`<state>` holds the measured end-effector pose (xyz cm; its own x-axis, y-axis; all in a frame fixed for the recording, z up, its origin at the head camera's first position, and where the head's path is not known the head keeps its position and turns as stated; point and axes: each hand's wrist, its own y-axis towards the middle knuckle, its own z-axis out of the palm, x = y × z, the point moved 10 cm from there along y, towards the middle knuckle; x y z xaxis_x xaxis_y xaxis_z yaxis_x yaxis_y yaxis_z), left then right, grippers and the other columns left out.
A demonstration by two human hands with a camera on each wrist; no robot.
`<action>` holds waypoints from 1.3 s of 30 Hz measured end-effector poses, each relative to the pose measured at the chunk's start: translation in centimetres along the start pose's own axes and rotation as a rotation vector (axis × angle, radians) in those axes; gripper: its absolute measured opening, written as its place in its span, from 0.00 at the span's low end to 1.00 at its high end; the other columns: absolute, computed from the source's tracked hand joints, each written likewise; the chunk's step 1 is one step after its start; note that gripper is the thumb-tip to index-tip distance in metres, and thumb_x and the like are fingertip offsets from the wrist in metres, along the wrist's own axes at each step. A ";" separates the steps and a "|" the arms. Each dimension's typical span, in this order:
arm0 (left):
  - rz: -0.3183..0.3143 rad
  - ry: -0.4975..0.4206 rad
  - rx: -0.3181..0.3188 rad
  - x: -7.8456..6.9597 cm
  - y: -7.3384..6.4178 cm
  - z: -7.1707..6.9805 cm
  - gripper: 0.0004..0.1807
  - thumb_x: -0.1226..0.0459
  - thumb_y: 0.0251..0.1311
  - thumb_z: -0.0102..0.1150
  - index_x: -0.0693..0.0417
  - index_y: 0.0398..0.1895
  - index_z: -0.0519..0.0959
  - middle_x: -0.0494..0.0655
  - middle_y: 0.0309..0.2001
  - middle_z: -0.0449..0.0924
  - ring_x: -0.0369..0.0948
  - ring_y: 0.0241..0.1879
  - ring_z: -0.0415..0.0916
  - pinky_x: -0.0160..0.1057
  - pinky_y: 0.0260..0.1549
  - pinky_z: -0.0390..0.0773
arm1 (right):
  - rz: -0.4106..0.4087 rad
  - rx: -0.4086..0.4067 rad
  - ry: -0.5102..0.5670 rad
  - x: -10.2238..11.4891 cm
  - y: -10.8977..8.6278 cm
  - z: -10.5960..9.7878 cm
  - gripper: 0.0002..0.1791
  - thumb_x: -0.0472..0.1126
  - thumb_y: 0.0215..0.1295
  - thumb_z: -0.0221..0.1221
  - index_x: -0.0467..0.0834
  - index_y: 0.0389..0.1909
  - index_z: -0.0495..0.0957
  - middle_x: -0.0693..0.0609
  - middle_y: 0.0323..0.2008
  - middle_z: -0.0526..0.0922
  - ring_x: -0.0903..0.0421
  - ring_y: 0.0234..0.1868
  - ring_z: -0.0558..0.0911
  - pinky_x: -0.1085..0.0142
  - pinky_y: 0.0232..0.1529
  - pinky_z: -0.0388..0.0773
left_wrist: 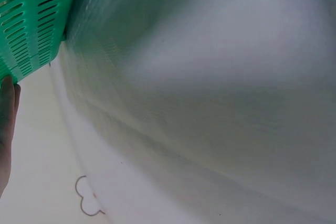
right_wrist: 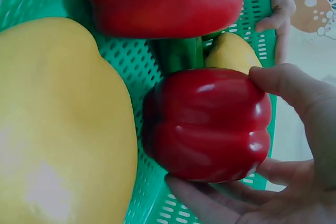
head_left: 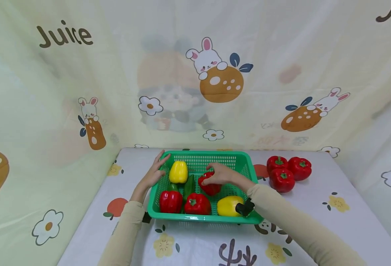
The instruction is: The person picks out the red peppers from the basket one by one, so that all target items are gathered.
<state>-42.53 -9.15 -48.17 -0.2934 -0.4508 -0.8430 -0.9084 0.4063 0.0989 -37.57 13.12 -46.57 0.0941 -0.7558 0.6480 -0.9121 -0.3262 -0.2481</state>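
A green plastic basket point(head_left: 202, 218) stands on the table with several peppers inside. My right hand point(head_left: 222, 173) grips a red bell pepper point(right_wrist: 210, 124), thumb on one side and fingers on the other, over the basket's right half. Fingers mostly straight, my left hand point(head_left: 154, 173) rests at the basket's left rim. Two more red bell peppers, one at the left point(head_left: 170, 202) and one in the middle point(head_left: 198, 204), lie along the near side. One yellow pepper point(head_left: 178, 172) lies at the back left, another yellow pepper point(head_left: 229, 205) at the front right. A green cucumber-like vegetable point(head_left: 189, 187) lies between them, partly hidden.
Three red bell peppers point(head_left: 283, 180) sit grouped on the table to the right of the basket. A printed cloth point(head_left: 163, 245) covers the table, and patterned curtains point(head_left: 175, 92) hang behind it and at both sides.
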 end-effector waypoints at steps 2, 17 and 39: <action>0.000 -0.002 0.001 0.1 0.0 0.0 0.43 0.78 0.48 0.48 0.63 0.75 0.57 0.58 0.79 0.32 0.59 0.76 0.31 0.69 0.66 0.41 | -0.031 -0.007 0.010 0.1 -0.1 -0.3 0.40 0.50 0.54 0.68 0.33 0.64 0.69 0.41 0.54 0.77 0.50 0.46 0.77 0.60 0.41 0.81; 0.022 0.015 -0.015 0.3 0.0 0.4 0.43 0.77 0.48 0.46 0.62 0.75 0.58 0.56 0.79 0.34 0.58 0.76 0.33 0.69 0.66 0.43 | -0.093 -0.176 0.078 -0.6 -2.6 -3.9 0.38 0.49 0.55 0.68 0.33 0.63 0.71 0.39 0.56 0.77 0.44 0.51 0.77 0.59 0.39 0.82; 0.019 -0.003 -0.014 0.5 0.1 0.1 0.43 0.77 0.47 0.47 0.62 0.75 0.58 0.56 0.79 0.33 0.58 0.76 0.32 0.69 0.66 0.41 | -0.059 -0.378 0.163 -6.4 -9.8 -12.3 0.47 0.51 0.57 0.69 0.39 0.73 0.58 0.35 0.63 0.69 0.37 0.59 0.70 0.54 0.40 0.83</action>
<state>-42.72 -9.24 -48.60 -0.3101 -0.4402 -0.8426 -0.9067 0.4035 0.1228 -34.12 28.14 -39.47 0.1138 -0.6322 0.7664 -0.9922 -0.1118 0.0551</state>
